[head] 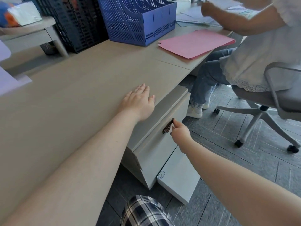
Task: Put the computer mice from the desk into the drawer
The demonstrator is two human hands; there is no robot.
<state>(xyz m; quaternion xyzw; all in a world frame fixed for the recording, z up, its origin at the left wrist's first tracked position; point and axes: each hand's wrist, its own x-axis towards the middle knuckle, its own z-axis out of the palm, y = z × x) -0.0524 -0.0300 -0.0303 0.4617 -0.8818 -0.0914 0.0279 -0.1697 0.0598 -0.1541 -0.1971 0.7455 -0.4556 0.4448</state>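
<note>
My left hand (140, 102) lies flat, palm down and fingers apart, on the beige desk (73, 98) near its front edge. Below the edge hangs the grey drawer (156, 149), its front flush with the cabinet. My right hand (180, 132) pinches the drawer's dark metal handle (168, 126) between thumb and fingers. No computer mouse shows anywhere on the desk in this view.
A blue file rack (138, 22) and a black one (76, 23) stand at the back of the desk, with pink paper (197, 43) to their right. Another person sits on a wheeled chair (267, 103) at the right. A grey box (177, 175) leans below the drawer.
</note>
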